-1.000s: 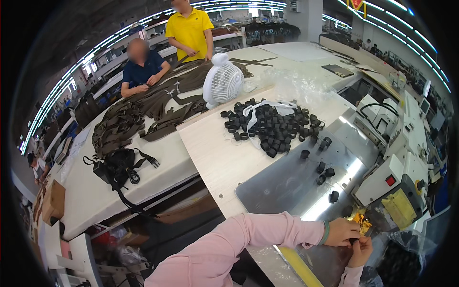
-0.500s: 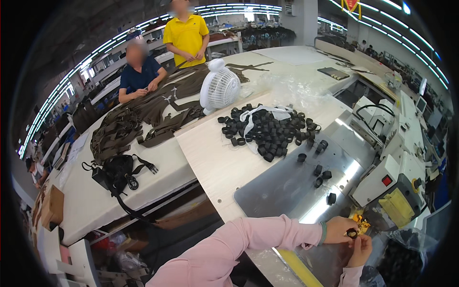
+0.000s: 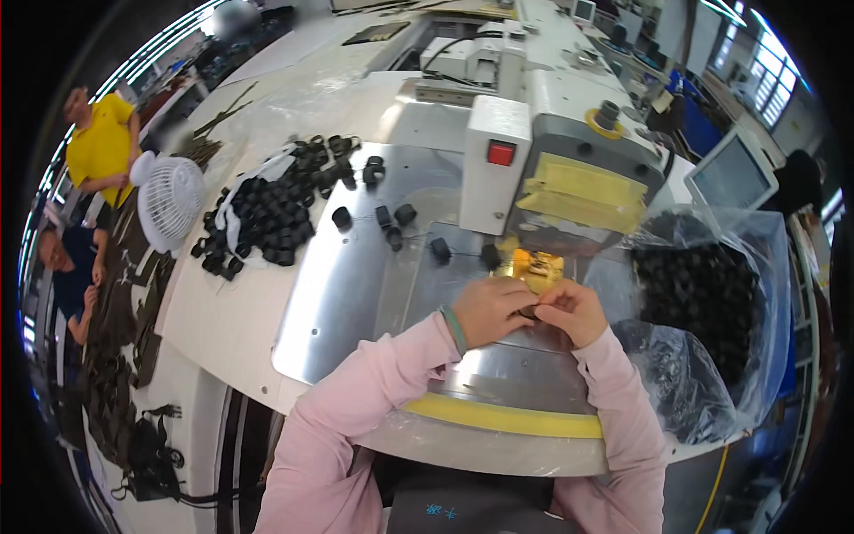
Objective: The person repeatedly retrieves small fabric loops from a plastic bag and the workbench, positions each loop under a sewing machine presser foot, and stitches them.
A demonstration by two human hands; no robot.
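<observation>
Just in front of the lit, yellow-glowing work area (image 3: 537,267) of a sewing machine, both my hands are closed around one small black loop (image 3: 528,312), like a short ring of strap. My left hand (image 3: 489,310) grips it with curled fingers, and its wrist wears a green band. From the other side my right hand (image 3: 575,311) pinches it between thumb and fingers. Much of the loop is hidden by my fingers. Beside my left hand, a black loop (image 3: 440,251) with thread attached lies on the metal plate (image 3: 356,307).
A heap of black loops (image 3: 267,209) with white cloth among them covers the left board. To the right stands a clear plastic bag (image 3: 769,356) full of black pieces. The machine head (image 3: 569,191) overhangs the plate. Farther left are a white fan (image 3: 171,203) and two people.
My view has swung right, bringing the machine and bag toward the middle. Both hands still hold a small black loop, now with more of it covered by the fingers.
</observation>
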